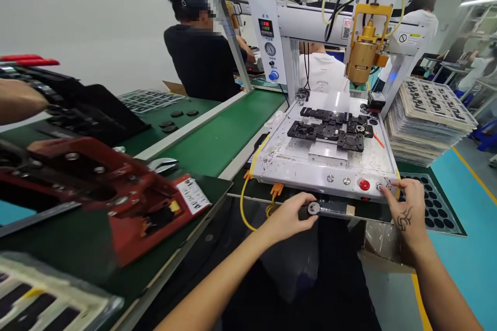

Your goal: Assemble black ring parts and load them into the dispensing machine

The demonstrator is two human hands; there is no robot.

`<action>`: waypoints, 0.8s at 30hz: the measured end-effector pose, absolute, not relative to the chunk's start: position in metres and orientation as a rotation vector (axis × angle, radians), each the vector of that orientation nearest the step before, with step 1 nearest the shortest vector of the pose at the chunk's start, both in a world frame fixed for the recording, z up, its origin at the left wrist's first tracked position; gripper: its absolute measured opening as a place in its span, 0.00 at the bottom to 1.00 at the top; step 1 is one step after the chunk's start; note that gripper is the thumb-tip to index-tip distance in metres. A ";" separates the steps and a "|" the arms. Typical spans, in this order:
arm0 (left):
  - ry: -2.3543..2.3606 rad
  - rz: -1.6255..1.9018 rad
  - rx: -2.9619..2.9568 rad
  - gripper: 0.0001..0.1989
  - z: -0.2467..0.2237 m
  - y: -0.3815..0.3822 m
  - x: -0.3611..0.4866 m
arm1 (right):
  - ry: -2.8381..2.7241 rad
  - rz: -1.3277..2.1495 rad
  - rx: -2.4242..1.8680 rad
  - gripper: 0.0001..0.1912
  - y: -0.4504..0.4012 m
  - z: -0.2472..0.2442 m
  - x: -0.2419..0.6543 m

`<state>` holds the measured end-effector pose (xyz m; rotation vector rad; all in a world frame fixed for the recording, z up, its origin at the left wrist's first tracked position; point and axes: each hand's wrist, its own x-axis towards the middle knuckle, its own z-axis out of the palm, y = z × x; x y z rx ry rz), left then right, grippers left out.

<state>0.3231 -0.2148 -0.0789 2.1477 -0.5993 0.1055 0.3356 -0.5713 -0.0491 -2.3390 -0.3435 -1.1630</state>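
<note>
My left hand is closed, pinching a small round dark part with a light metal ring between thumb and fingers, just in front of the machine's front edge. My right hand is at the right end of the machine's front panel. Its thumb touches a silver push button, and its fingers are apart, curved over the panel corner with nothing held in them. Black fixtures with several round seats sit on the white machine base. A brass-coloured dispensing head hangs above them.
A red emergency button sits beside my right thumb. Stacked trays stand right of the machine; a sheet of black discs lies below them. At left are a red clamping tool and a green bench. A co-worker sits beyond.
</note>
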 end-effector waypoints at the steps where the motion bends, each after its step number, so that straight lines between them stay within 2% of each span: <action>1: -0.645 0.085 2.151 0.16 -0.090 -0.220 0.328 | -0.355 -1.165 -2.314 0.11 -0.563 -0.051 0.332; 4: -0.705 0.053 2.158 0.18 -0.113 -0.230 0.337 | -0.504 -0.924 -2.233 0.02 -0.532 -0.057 0.315; 7: -0.725 0.021 2.164 0.19 -0.124 -0.229 0.329 | -0.723 -0.503 -2.204 0.07 -0.501 -0.074 0.299; 9: -0.749 -0.003 2.168 0.20 -0.126 -0.226 0.318 | -0.785 -0.381 -2.212 0.08 -0.484 -0.090 0.298; 18: -0.704 0.007 2.193 0.19 -0.128 -0.227 0.302 | -0.838 -0.420 -2.363 0.16 -0.457 -0.142 0.326; 24: -0.723 -0.069 2.199 0.18 -0.121 -0.226 0.308 | -1.018 -0.482 -2.298 0.18 -0.465 -0.168 0.327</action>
